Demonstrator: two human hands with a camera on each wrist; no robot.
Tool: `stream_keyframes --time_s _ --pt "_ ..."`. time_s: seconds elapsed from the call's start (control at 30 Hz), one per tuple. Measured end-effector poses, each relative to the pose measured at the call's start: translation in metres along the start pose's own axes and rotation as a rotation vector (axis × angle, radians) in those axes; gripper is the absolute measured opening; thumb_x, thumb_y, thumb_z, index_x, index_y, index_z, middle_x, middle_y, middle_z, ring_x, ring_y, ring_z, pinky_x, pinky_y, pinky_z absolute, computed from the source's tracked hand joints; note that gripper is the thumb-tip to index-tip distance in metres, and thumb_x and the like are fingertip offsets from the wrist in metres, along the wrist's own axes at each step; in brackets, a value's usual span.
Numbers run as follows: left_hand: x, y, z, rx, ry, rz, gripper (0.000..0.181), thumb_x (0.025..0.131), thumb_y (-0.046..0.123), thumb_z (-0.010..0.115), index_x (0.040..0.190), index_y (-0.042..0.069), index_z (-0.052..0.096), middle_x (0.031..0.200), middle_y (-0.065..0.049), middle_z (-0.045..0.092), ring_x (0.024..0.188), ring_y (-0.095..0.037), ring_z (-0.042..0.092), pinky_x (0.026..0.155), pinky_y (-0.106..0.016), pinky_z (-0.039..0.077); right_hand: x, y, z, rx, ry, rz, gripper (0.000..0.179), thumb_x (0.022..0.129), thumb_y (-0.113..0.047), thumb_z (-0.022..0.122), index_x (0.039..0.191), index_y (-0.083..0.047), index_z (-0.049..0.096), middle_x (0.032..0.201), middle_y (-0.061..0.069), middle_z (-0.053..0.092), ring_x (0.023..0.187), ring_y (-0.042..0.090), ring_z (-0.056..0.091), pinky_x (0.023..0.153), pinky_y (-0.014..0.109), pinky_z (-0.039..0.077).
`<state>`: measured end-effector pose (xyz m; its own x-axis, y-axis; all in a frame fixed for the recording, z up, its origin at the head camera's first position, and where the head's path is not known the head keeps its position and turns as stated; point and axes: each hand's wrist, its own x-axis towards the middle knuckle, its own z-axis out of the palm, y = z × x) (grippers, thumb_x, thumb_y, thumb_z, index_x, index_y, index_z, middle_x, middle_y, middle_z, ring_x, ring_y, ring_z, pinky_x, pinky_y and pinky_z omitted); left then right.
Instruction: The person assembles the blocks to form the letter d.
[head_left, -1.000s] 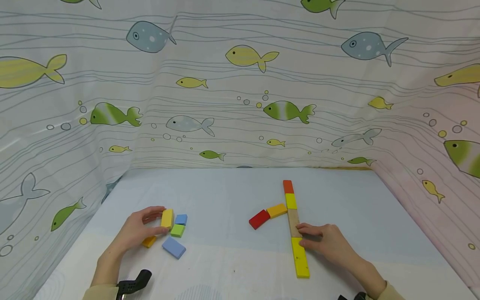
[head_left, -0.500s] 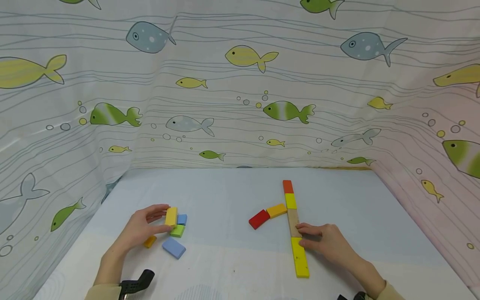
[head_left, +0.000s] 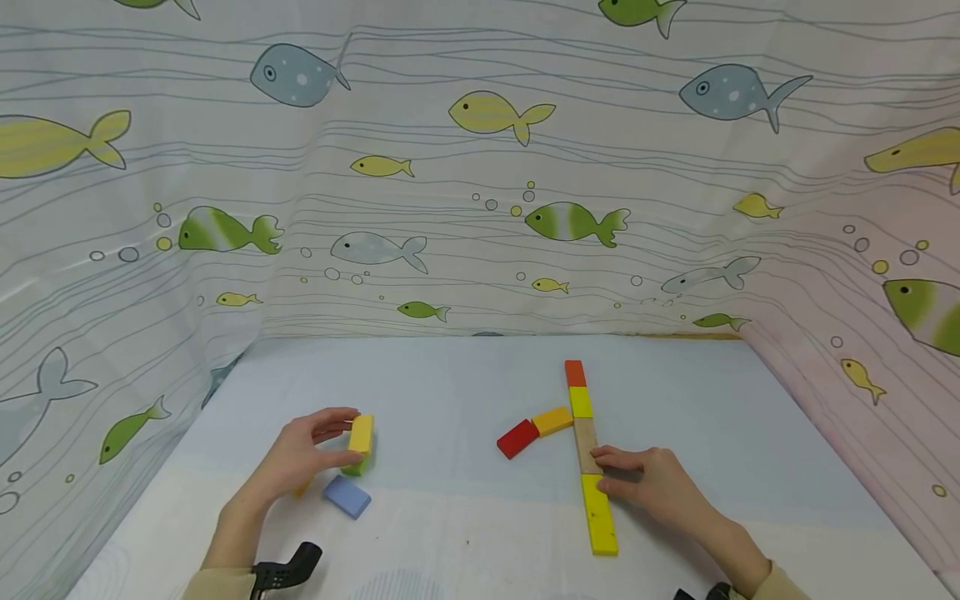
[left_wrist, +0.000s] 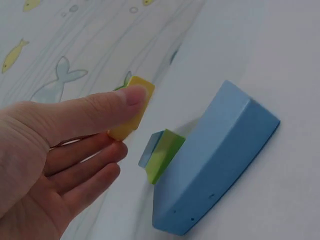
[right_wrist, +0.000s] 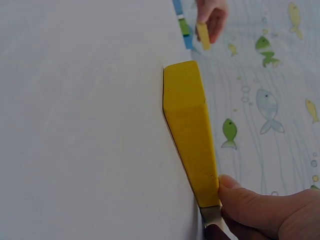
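Over L side of pale tbl, L hand pinching small rect. yellow block, raised nr lime block + smooth blue slab | R side: R hand relaxed, thumb & fingertips touching edges of plain-wood block + long yellow block, end to end | orange block, red block slant off L

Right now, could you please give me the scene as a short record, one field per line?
left hand: pinches a light yellow block
right hand: touches the wood block and long yellow block
row, far to near: red-orange block, short yellow block, wood block, long yellow block
left of row: amber block, red block, slanting
near left hand: green block, large blue block, small blue block (left wrist view), orange block, partly hidden
backdrop: fish-print fabric
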<state>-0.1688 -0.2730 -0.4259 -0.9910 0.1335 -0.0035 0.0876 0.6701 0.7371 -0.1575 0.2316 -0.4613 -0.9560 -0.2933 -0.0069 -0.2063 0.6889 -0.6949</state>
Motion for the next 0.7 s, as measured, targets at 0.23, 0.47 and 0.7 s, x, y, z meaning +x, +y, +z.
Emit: stream_keyframes --time_s 0.23,0.47,0.7 --pt "0.006 0.014 0.024 -0.023 -0.075 0.06 0.067 0.077 0.03 0.087 0.134 0.009 0.06 0.132 -0.01 0.065 0.121 -0.032 0.061 0.103 -0.05 0.05 0.001 0.001 0.0 -0.001 -0.005 -0.02 0.04 0.083 -0.037 0.08 0.118 -0.019 0.075 0.128 -0.004 0.069 0.127 0.03 0.059 0.104 0.056 0.047" --pt "0.01 0.028 0.055 -0.027 -0.195 0.136 0.062 0.077 0.031 0.087 0.131 0.012 0.062 0.128 -0.002 0.066 0.12 -0.026 0.062 0.103 -0.046 0.049 0.001 0.001 -0.001 0.002 -0.007 -0.042 0.04 0.084 -0.036 0.079 0.119 -0.017 0.075 0.128 -0.003 0.069 0.127 0.03 0.059 0.103 0.056 0.047" --pt "0.01 0.043 0.08 -0.034 -0.271 0.183 0.061 0.078 0.032 0.086 0.13 0.012 0.063 0.126 0.002 0.067 0.118 -0.021 0.063 0.103 -0.046 0.05 0.001 0.001 -0.001 0.019 -0.006 -0.035 0.041 0.084 -0.036 0.079 0.119 -0.017 0.075 0.127 -0.003 0.069 0.128 0.031 0.059 0.104 0.057 0.047"
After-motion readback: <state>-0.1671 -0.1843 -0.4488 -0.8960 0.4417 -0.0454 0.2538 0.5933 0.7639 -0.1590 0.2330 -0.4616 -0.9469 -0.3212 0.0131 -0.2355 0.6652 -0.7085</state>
